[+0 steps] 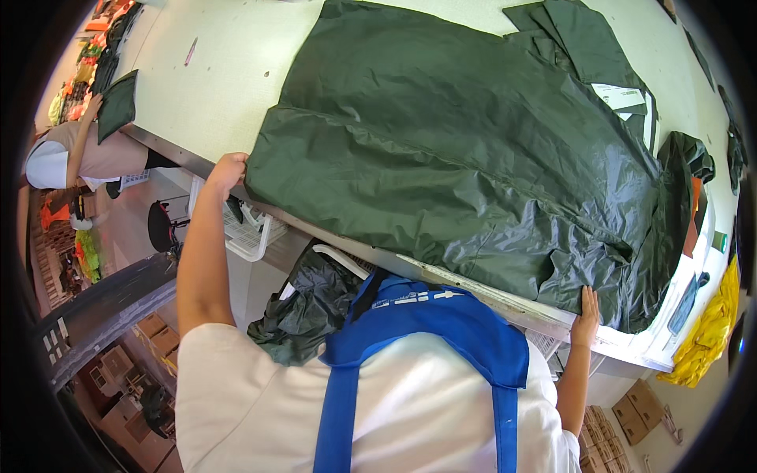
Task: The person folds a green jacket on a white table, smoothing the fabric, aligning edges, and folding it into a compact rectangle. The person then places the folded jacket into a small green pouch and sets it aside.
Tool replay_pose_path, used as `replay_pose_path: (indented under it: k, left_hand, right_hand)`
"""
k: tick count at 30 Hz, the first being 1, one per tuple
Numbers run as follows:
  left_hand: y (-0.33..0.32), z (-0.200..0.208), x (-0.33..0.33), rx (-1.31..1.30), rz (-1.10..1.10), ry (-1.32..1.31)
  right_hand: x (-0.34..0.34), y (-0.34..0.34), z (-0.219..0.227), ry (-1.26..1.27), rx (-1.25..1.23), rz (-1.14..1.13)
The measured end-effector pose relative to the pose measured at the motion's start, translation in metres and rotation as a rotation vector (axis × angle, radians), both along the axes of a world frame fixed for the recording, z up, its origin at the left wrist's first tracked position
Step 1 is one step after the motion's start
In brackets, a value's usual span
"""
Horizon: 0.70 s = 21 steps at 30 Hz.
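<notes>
A dark green, shiny waterproof garment, likely a raincoat, lies spread and wrinkled over the pale worktable. At its near left corner, my left hand is closed, pinching the fabric at the table's edge. Farther right, my right hand rests with fingers stretched out against the garment's near edge. A white paper label shows among the folds at the far right. Bunched fabric at the right end hides how that part is laid.
Crumpled dark green fabric hangs over a white basket below the table's front edge. A pink pen lies at the far left. Yellow fabric hangs at the right. Another person holds a dark green folded piece at the left.
</notes>
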<state>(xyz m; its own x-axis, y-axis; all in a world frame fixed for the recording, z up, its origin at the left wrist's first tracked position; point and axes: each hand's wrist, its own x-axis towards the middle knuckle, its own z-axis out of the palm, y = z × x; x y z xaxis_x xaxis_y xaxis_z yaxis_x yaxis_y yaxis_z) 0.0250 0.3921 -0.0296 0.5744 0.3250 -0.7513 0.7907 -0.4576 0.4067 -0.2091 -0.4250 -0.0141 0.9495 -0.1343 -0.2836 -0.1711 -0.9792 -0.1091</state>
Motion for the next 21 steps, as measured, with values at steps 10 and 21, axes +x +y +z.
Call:
replay_pose_path:
  k: [10,21]
  left_hand:
    - [-0.012,0.002,-0.054,-0.150,-0.125,-0.147]
    - [-0.055,0.167,0.031,-0.521,-0.102,-0.685]
  right_hand:
    - [0.018,0.015,0.000,-0.069,-0.068,0.137]
    - [0.028,-0.010,0.035,-0.059,0.158,-0.028]
